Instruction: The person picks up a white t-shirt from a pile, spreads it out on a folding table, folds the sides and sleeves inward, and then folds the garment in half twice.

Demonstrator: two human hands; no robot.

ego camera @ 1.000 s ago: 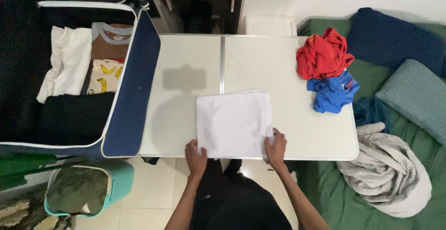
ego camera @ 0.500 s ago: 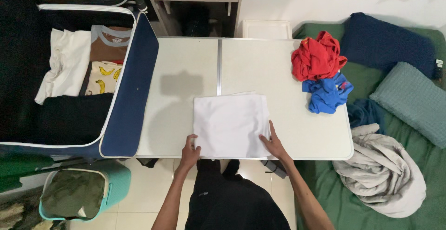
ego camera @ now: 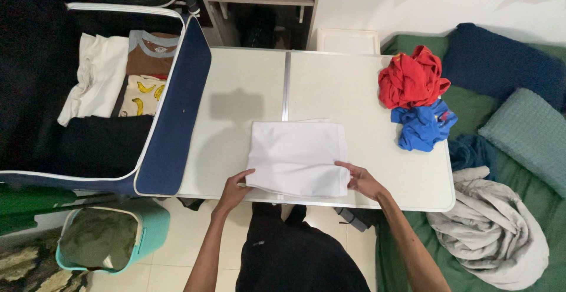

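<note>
folded white cloth at the near edge of a pale table

the white garment (ego camera: 298, 157) is a smooth, thin fabric folded into a near-square with soft, slightly rounded corners. it lies flat on the table (ego camera: 247, 109), at the near edge, just right of the table's centre seam. the left hand (ego camera: 233, 189) grips the near left corner, fingers curled under the fabric and thumb on top. the right hand (ego camera: 362, 180) pinches the near right edge, fingers partly bent and tips on the cloth.

the table is a matte off-white rectangle in two halves joined by a thin metal strip, with a pale rim. at its far right sit a crumpled red garment (ego camera: 411, 78) and, touching it on the near side, a bunched blue garment (ego camera: 423, 125).

left of the table stands an open suitcase (ego camera: 177, 109) with navy walls piped in white, holding folded clothes: white, brown, a yellow banana print, and black. below it a teal bin (ego camera: 150, 233) holds olive fabric. to the right, a green-covered bed (ego camera: 471, 106) carries a dark blue knitted pillow (ego camera: 501, 62), a grey-green textured pillow (ego camera: 527, 133) and a rumpled grey blanket (ego camera: 489, 233). the floor is pale tile.
</note>
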